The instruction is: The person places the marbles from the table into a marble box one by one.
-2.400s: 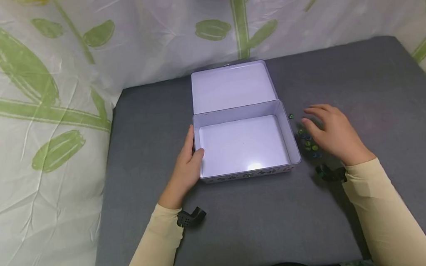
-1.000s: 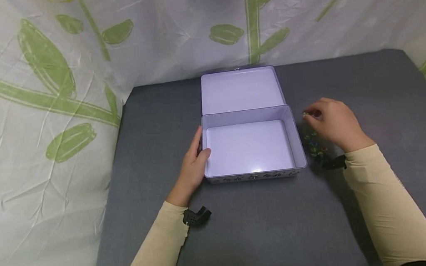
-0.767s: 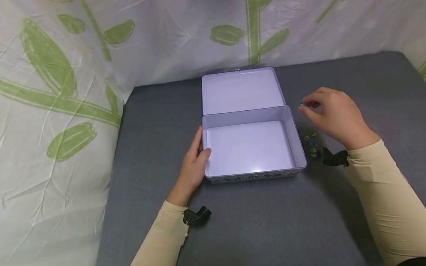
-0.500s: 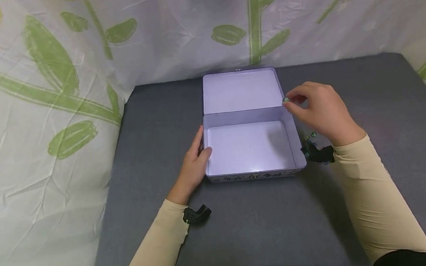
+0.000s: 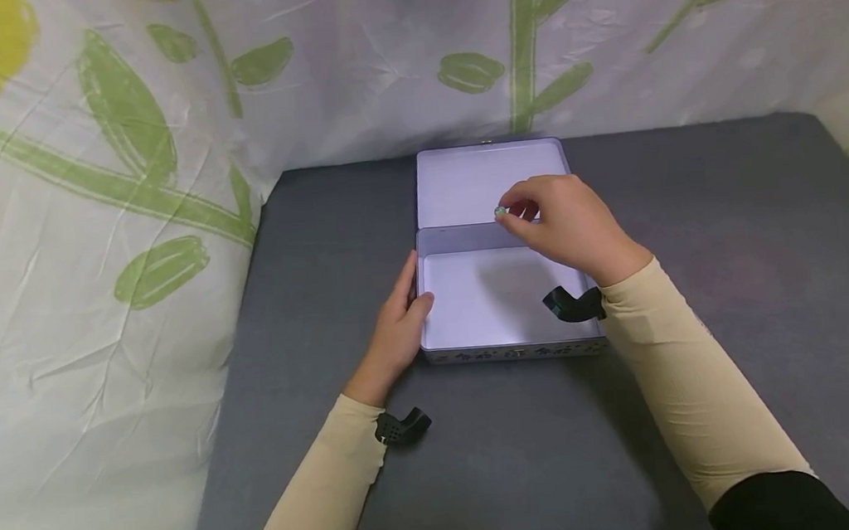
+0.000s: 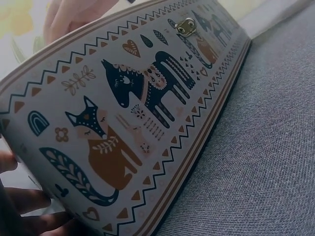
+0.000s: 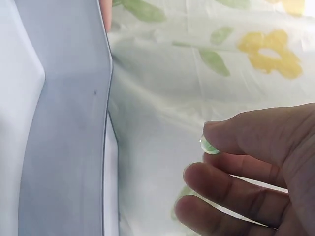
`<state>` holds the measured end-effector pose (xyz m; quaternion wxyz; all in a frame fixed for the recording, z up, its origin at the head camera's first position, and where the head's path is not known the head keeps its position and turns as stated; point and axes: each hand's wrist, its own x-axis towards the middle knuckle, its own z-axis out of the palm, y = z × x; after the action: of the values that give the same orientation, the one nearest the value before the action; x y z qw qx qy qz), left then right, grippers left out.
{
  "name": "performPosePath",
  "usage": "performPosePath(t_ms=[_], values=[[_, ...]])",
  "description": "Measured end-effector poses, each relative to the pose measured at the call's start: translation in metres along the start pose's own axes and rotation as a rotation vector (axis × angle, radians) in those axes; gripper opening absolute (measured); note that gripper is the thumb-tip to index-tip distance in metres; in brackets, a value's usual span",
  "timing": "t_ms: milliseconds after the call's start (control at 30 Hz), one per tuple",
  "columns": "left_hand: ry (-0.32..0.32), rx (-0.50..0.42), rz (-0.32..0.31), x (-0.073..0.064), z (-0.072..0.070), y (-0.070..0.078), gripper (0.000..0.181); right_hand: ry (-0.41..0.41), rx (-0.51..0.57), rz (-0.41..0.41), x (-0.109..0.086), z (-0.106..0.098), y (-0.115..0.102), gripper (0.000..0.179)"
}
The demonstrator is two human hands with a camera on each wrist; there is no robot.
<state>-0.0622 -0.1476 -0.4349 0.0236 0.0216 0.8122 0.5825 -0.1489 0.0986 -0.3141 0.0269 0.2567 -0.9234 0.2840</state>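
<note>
A small clear-green glass marble [image 5: 500, 211] is pinched between the thumb and index finger of my right hand [image 5: 567, 225], which is over the back of the tin box, near the hinge line. The right wrist view also shows the marble [image 7: 209, 145], with the other fingers loosely curled below it. My left hand [image 5: 391, 338] grips the left wall of the open tin box [image 5: 472, 299], thumb over the rim and fingers outside. The box is white inside, and its front [image 6: 147, 93] has folk-style animals and a metal clasp. No loose marbles show; my right forearm covers where they lay.
The box's lid [image 5: 463, 183] leans back behind it, near the flower-printed sheet [image 5: 379, 69]. A grey cloth [image 5: 308, 307] covers the table. Black wrist cameras [image 5: 573, 305] hang below both wrists, the right one over the box.
My right hand has picked up a marble from the pile right of the box, lifted it and carried it left over the box. My left hand has kept its hold on the wall.
</note>
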Motion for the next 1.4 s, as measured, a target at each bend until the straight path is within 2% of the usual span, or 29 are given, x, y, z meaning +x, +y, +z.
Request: performPosePath(t_ms=[267, 400, 567, 767, 967, 1400], values=[[-0.02, -0.027, -0.027, 0.002, 0.001, 0.001, 0.062, -0.061, 0.005, -0.025, 0.019, 0.019, -0.015, 0.019], [-0.037, -0.032, -0.021, 0.003, 0.0, 0.002, 0.061, -0.094, 0.01, -0.036, 0.028, 0.029, -0.023, 0.02], [-0.057, -0.021, -0.001, 0.001, 0.005, 0.006, 0.06, -0.108, 0.022, -0.045, 0.029, 0.038, -0.023, 0.02], [-0.051, -0.006, 0.035, -0.001, 0.008, 0.01, 0.061, -0.116, 0.037, -0.084, 0.027, 0.047, -0.017, 0.018], [-0.05, -0.006, 0.035, -0.004, 0.007, 0.014, 0.061, -0.143, 0.085, -0.106, 0.026, 0.061, -0.011, 0.019], [-0.044, -0.037, 0.052, -0.011, -0.007, 0.013, 0.06, -0.329, 0.15, -0.152, 0.035, 0.093, -0.015, 0.016]])
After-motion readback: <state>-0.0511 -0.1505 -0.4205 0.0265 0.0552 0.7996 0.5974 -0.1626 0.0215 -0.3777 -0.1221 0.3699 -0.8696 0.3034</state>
